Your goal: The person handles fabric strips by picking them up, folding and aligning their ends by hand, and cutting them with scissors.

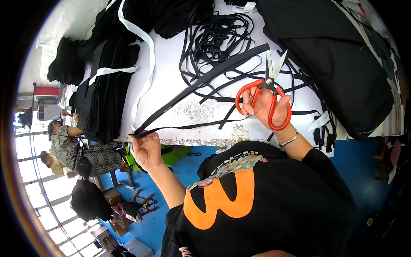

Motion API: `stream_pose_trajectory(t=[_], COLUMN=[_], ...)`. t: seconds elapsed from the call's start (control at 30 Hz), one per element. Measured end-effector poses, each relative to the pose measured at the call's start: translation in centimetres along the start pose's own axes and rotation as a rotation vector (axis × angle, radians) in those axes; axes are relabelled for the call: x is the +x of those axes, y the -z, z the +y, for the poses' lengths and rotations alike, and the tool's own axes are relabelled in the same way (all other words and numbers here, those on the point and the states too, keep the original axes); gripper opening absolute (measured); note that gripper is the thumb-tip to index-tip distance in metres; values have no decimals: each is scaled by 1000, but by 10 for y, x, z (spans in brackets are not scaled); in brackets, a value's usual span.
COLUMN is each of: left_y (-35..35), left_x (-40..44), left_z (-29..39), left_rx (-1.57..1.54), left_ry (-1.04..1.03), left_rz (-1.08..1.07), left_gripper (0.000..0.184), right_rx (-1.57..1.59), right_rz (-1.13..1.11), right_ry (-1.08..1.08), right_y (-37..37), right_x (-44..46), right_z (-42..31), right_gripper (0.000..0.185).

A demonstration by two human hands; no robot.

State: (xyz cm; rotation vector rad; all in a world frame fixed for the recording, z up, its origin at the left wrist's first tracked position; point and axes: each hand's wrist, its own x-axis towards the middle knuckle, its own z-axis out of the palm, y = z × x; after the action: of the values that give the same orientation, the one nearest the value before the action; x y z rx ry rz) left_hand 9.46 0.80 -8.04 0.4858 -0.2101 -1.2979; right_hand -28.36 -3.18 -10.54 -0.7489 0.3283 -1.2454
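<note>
White tape (150,47) runs down close to the left hand (149,150) and could get dragged if that arm pulls; cannot tell whether the fingers have it too. Left grip: closed, thumb-and-fingertip pinch on the black strip (237,60); light hold, might slip under a tug. Mid-worktop (171,68), the strip crosses a tangled pile of narrow bands (218,45), so loops could snag. Right hand (280,110): grip curled round the red handles of the scissors (269,83), blades parted in a V. Strip's far end sits just beside the left blade, loose bands close by; a careless snip could catch the wrong piece. Dark cloth (329,51), farther right, might get nicked by a sideways swing.

Strip location and look: slants from left pinch up to the blades; long, flat, matte, fairly straight, wider than the piled bands, far end cut blunt. Narrower tail runs rightward from the same pinch; unclear if one piece.
</note>
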Motion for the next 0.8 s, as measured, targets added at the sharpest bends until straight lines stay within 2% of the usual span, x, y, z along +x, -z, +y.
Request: stream_pose_trajectory(t=[0.1,0.27,0.47,0.6,0.8], left_y=[-12,-44,-38,-26,-14], left_x=[-2,-3,-1,1,10], left_z=[-5,-18,-1,6,18], left_rx=[73,-9,-65,46,37], left_ry=[29,-53,60,-48,-9], left_rz=[-51,89,-111,8,-15], left_gripper=[13,12,13,15,14], right_rx=[8,-107,-21,-11,-64], right_rz=[-29,-180,-89,-17,25], right_ry=[34,-4,60,60,-8], right_y=[-1,-9,-7,-5,-3], right_x=[-4,-5,-2,-8,-17], right_z=[1,5,-10,-20,-26], right_gripper=[95,95,94,95,93])
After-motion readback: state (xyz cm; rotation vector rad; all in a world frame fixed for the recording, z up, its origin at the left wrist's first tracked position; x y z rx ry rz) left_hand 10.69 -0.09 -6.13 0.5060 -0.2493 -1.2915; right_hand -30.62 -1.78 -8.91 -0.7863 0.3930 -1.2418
